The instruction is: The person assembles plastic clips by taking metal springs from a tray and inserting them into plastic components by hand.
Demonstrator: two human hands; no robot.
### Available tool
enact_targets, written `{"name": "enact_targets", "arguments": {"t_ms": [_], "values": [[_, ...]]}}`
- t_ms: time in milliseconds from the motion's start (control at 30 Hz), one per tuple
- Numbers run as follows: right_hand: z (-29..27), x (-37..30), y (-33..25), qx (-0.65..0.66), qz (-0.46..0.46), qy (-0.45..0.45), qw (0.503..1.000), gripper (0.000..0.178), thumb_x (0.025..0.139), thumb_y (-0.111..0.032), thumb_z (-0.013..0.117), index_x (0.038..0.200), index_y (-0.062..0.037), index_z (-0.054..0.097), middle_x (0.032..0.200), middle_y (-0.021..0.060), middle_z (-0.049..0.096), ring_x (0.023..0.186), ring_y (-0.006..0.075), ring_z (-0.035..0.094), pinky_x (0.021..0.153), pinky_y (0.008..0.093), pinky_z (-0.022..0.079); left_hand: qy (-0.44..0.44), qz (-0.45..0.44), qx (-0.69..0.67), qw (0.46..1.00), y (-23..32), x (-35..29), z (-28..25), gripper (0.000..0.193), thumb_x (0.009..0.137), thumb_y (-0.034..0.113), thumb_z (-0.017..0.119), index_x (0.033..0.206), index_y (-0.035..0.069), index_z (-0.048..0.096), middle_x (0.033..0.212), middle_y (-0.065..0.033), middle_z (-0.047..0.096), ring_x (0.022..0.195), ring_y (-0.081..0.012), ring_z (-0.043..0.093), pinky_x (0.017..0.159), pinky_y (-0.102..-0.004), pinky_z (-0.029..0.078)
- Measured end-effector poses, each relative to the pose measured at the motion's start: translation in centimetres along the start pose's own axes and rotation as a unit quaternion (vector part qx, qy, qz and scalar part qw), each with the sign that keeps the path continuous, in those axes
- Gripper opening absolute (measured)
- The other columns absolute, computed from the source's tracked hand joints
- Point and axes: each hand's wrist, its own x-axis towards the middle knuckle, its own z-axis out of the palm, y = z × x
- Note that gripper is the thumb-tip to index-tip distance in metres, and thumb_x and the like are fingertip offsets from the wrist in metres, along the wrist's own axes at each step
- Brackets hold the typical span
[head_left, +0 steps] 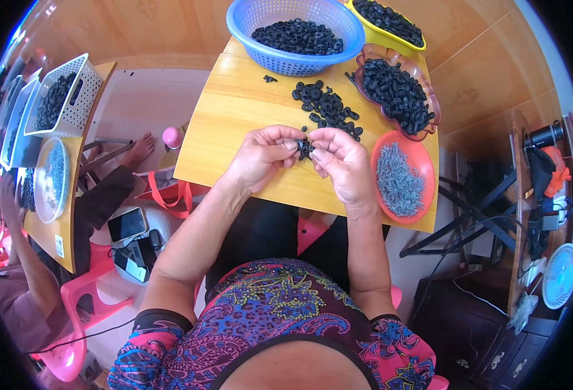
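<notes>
Both of my hands meet over the near part of the wooden table (225, 120). My left hand (264, 156) pinches a small black plastic part (305, 149) from one side. From the other side, the fingertips of my right hand (342, 162) close on the same part; its exact kind is too small to make out. Just beyond my fingers lies a loose pile of black plastic parts (329, 107), some of them ring-shaped. To the right of my right hand, an orange-red plate (431, 175) holds a heap of small grey metal pieces (399, 179), perhaps screws.
Along the far side stand a blue basket (299, 64), a yellow basin (390, 40) and a reddish scalloped tray (432, 123), all with black parts. At left, another person (30, 286) sits at a second table with a white basket (82, 104). A phone (128, 223) rests on a stool.
</notes>
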Motion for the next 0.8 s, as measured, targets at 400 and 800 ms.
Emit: {"name": "enact_targets", "arguments": {"t_ms": [400, 800], "values": [[0.1, 0.3, 0.3, -0.12, -0.041, 0.009, 0.992, 0.007, 0.081, 0.005, 0.06, 0.085, 0.0004, 0.058, 0.075, -0.0016, 0.058, 0.066, 0.0024, 0.053, 0.057, 0.0177, 0.043, 0.003, 0.001, 0.031, 1.0, -0.1, 0.0, 0.0, 0.015, 0.083, -0.002, 0.061, 0.098, -0.005, 0.061, 0.085, -0.0098, 0.063, 0.068, -0.0141, 0.056, 0.064, -0.0241, 0.047], [-0.3, 1.0, 0.2, -0.121, -0.01, -0.05, 0.991, 0.008, 0.081, 0.008, 0.055, 0.085, 0.0015, 0.054, 0.068, 0.0002, 0.053, 0.055, 0.0043, 0.049, 0.046, 0.0187, 0.038, 0.047, 0.098, 0.314, 0.943, 0.1, -0.5, 1.2, 0.01, 0.082, -0.001, 0.064, 0.092, -0.003, 0.065, 0.083, -0.0047, 0.064, 0.074, -0.0088, 0.055, 0.066, -0.0215, 0.044]]}}
